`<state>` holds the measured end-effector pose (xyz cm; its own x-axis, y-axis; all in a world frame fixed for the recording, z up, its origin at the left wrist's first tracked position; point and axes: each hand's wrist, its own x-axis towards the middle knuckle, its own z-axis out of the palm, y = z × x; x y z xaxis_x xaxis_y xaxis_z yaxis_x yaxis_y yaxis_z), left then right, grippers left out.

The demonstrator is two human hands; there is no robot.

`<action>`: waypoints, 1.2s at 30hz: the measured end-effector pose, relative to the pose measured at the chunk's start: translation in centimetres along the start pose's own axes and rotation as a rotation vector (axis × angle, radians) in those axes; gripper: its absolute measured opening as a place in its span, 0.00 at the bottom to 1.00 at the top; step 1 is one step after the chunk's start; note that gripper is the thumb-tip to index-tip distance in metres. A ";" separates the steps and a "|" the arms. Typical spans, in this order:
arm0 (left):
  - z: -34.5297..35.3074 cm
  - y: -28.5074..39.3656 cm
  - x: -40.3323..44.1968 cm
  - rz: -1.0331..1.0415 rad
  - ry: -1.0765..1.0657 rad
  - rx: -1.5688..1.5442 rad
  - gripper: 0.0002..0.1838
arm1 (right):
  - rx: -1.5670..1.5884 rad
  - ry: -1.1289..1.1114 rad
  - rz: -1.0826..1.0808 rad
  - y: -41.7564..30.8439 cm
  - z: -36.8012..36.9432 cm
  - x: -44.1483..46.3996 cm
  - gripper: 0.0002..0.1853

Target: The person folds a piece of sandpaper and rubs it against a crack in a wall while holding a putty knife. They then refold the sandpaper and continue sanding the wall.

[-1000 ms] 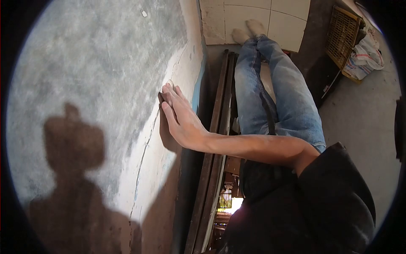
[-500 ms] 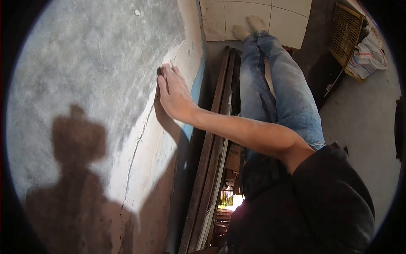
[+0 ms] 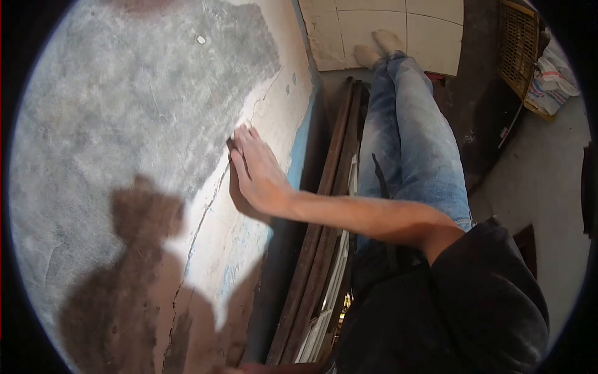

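Note:
My right hand (image 3: 258, 174) lies against the wall (image 3: 156, 93), its back to me and its fingers together, pointing up. A small dark piece (image 3: 232, 144) sticks out at the thumb side, pressed between hand and wall; its kind is mostly hidden. The hand is at the border between a rough grey patch and a bare whitish strip (image 3: 274, 118). A crack (image 3: 200, 225) runs down the wall below it. At the bottom edge shows a bit of what seems my left hand (image 3: 232, 370); its fingers are cut off.
Long dark wooden beams (image 3: 314, 240) lean along the wall's foot, close to my legs (image 3: 430, 143). Pale tiles (image 3: 374, 25) lie under my feet. At the upper right stand a woven basket (image 3: 518, 47) and a striped white sack (image 3: 553, 78). My shadow (image 3: 137, 268) falls on the wall.
My right hand has stayed on the wall with the dark piece, slightly lower in view as the camera shifted. My shadow has moved right. A bit of my left hand now shows at the bottom.

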<state>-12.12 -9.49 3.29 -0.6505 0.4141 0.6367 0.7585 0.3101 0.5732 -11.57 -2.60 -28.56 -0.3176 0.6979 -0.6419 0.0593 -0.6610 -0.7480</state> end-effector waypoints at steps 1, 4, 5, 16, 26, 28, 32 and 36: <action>-1.1 -1.6 0.2 -0.079 -0.436 -0.121 0.24 | 0.015 -0.016 -0.014 0.3 0.2 -0.3 0.25; -5.4 -6.8 -2.1 0.311 -0.862 0.545 0.31 | -0.042 0.138 -0.022 2.1 0.9 2.8 0.23; -4.9 -7.5 -3.2 0.360 -0.829 0.760 0.31 | -0.036 0.138 -0.029 2.7 0.8 3.9 0.22; 4.5 -8.7 -5.1 -0.299 -1.080 0.393 0.27 | 0.000 -0.011 0.063 3.4 -1.7 6.4 0.21; 6.7 -9.1 -6.0 -0.305 -1.149 0.344 0.27 | 0.070 -0.103 0.066 3.6 -2.2 6.9 0.26; 7.2 -8.9 -6.4 -0.310 -1.111 0.370 0.27 | 0.055 0.003 0.025 3.0 -1.3 6.6 0.22; 7.4 -9.6 -7.0 -0.346 -1.098 0.371 0.27 | -0.031 0.072 -0.096 1.4 0.3 1.2 0.20; 7.2 -9.2 -7.1 -0.413 -1.037 0.414 0.28 | -0.025 0.011 0.019 3.6 -0.1 5.4 0.23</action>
<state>-14.17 -9.09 -10.26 -0.6506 0.6536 -0.3868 0.5786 0.7564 0.3051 -12.97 -1.21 -34.75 -0.3058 0.6884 -0.6577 0.0888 -0.6672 -0.7396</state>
